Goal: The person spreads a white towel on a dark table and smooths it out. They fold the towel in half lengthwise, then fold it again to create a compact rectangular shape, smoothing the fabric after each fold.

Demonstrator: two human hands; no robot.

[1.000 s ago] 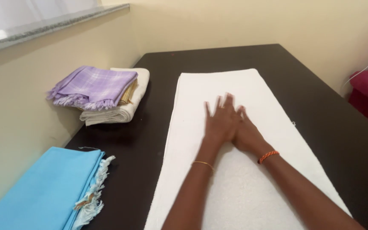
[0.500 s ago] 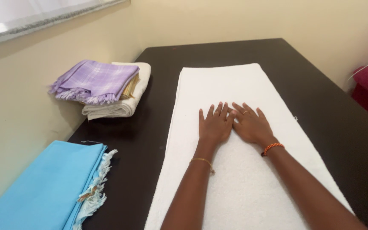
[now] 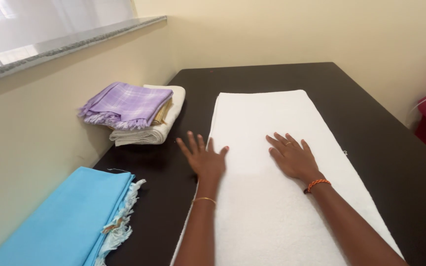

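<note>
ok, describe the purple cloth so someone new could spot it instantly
Start at the dark table and go to its left edge by the cream wall, beyond the left hand. A small stack of folded cloths sits there; the purple checked cloth lies on top. It alone is lilac plaid with a fringed edge, unlike the cream towel beneath it.

White towel (image 3: 277, 162) — folded into a long rectangle, laid flat lengthwise on the dark table (image 3: 380, 123). Surface is seen smooth, texture fluffy. Left long edge is pressed flat — far short edge lies straight and square.
</note>
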